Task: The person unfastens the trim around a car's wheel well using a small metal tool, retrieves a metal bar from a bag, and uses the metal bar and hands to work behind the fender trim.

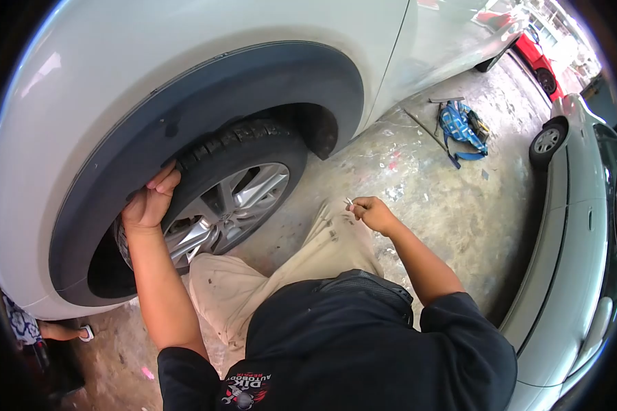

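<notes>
A pale car [137,41] fills the upper left, and a silver car [579,240] stands along the right side. The pale car's dark wheel-arch trim [199,99] curves over a wheel [225,225] with silver spokes. On the concrete floor [452,205], well apart from the wheel, lies a blue bag [461,125]. The left hand [149,202] is at the trim's lower edge, fingers bent; whether its grip closes on anything, I cannot tell. The right hand [373,214], above the floor, has a narrow grip, pinching a small metallic piece [348,203].
</notes>
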Tool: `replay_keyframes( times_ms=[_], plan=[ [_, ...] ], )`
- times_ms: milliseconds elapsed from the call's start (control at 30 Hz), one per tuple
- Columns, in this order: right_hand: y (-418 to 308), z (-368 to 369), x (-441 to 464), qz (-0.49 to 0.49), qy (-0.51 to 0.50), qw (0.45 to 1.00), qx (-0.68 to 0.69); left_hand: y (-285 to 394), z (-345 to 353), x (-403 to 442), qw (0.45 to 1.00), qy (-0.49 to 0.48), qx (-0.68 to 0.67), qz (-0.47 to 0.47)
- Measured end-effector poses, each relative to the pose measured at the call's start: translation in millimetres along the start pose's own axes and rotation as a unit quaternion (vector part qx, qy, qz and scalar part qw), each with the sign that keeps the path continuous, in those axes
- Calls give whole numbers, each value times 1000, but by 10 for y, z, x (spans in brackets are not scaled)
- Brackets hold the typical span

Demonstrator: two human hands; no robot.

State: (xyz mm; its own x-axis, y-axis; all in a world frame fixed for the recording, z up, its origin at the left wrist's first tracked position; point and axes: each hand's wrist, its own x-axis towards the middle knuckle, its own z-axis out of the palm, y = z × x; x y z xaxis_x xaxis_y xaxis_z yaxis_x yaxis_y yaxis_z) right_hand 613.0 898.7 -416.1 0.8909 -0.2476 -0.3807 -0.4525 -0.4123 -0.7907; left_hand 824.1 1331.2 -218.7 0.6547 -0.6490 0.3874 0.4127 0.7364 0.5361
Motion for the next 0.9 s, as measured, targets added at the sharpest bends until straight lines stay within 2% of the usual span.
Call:
replay_keyframes(
  times_ms=[167,467,767,833,900],
  plan=[
    [29,-32,-102,17,12,1000,-3,-42,60,54,1000,-25,-14,-2],
    [240,-54,-102,11,33,999,2,97,-49,56,999,23,-8,-21],
    [66,9,-138,7,21,1000,3,81,70,83,999,42,-8,-2],
    [25,17,-150,12,19,1000,7,45,83,113,1000,9,-12,-10],
    [-15,34,-170,4,14,1000,5,6,34,107,1000,17,-15,1]
  ],
)
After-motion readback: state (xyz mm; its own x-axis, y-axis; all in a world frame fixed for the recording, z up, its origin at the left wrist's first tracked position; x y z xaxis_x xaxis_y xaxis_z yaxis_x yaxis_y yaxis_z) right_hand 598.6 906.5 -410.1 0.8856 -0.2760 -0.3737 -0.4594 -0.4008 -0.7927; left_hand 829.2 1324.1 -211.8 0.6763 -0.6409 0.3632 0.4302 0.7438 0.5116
